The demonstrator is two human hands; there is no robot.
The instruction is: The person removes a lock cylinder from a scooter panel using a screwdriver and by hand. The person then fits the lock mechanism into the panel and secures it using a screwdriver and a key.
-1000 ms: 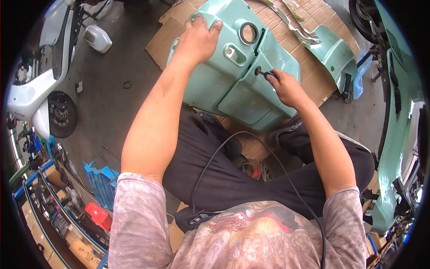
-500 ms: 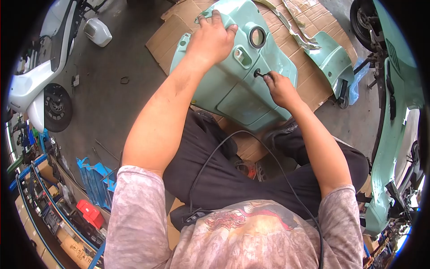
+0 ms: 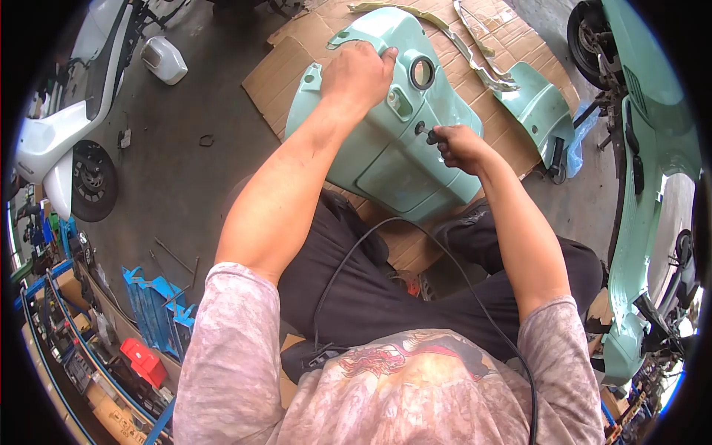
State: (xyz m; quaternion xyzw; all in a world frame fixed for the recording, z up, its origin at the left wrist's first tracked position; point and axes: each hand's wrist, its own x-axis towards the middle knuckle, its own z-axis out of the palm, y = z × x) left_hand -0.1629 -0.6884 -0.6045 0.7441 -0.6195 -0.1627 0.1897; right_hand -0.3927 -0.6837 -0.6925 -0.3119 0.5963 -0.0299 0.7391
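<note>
A glossy mint-green panel with a black-ringed round hole lies tilted between the person's legs, over cardboard. My left hand is closed on the panel's upper left part, its thumb towards the round hole; most fingertips are hidden behind the hand. At the small dark fitting below the oval recess, my right hand pinches a small dark tool, whose tip points at the fitting. The right fingers are curled. Whether tip and fitting touch is too small to tell.
Cardboard lies under the panel. Curved strips and a smaller green panel are at its upper right. A green scooter body stands at right, a white scooter at left. A black cable crosses the lap.
My right hand has turned, its fingers curling more around the dark tool. My left hand and the panel have shifted slightly in view, the hand lower and the panel a little leftward.
</note>
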